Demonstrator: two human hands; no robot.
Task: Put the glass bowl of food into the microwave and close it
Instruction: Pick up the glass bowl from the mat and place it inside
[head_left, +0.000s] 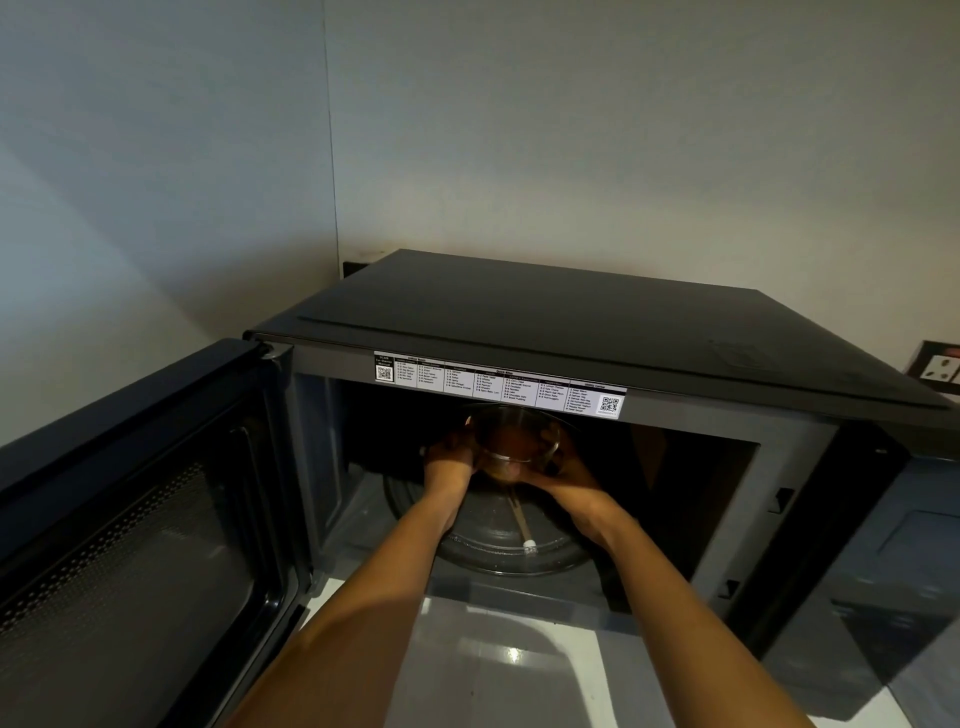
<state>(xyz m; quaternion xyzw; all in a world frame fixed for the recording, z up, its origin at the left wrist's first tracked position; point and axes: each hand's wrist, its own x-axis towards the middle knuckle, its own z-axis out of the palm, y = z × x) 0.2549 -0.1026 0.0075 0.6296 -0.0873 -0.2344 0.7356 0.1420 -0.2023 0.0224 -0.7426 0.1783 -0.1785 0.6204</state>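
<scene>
A black microwave (597, 322) stands in a wall corner with its door (130, 519) swung wide open to the left. Inside the dark cavity, a clear glass bowl (517, 434) with brownish food is held just above the glass turntable (498, 545). My left hand (449, 462) grips the bowl's left side and my right hand (569, 483) cups its right side and underside. Both forearms reach in through the opening. The bowl's base is partly hidden by my fingers.
A white label strip (498, 382) runs along the top of the cavity opening. The control panel (883, 545) is on the right. A white counter (493, 660) lies below the opening. A wall socket (940, 366) sits at the far right.
</scene>
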